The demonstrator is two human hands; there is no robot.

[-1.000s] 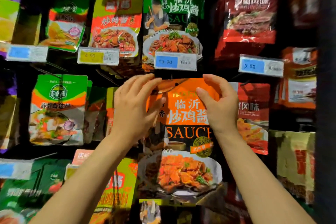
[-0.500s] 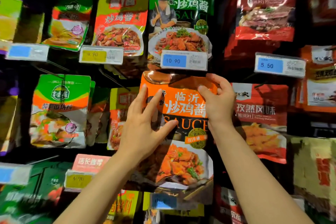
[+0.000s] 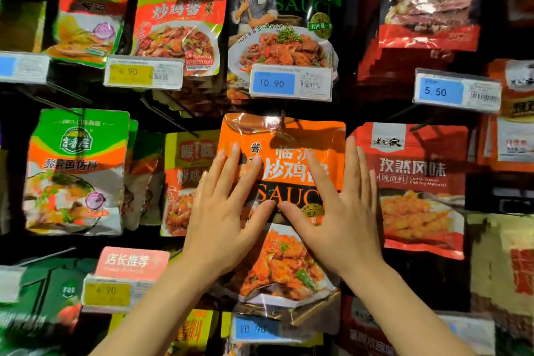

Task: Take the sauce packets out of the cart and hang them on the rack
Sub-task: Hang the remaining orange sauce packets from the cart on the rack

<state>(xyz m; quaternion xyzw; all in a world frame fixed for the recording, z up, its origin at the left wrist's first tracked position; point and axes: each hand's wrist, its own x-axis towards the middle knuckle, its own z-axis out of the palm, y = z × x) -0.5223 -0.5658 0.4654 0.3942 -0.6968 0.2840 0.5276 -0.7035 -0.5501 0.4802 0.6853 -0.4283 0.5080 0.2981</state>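
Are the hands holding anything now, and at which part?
Nothing is gripped. The left hand and right hand lie flat with straight fingers on the front of the orange sauce packet.

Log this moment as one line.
phase: seating packet | left hand: flat on orange sauce packet | right hand: flat on it | packet: hangs below 10.90 tag

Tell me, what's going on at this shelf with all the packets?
A person is stocking a shop rack hung with sauce packets. Both hands lie flat, fingers straight, on an orange sauce packet: the left hand on its left half, the right hand on its right half, thumbs nearly meeting. The packet appears to hang from a hook at its top, below the 10.90 price tag, between a yellow-and-orange packet and a red packet. They seem to be pressing it into place.
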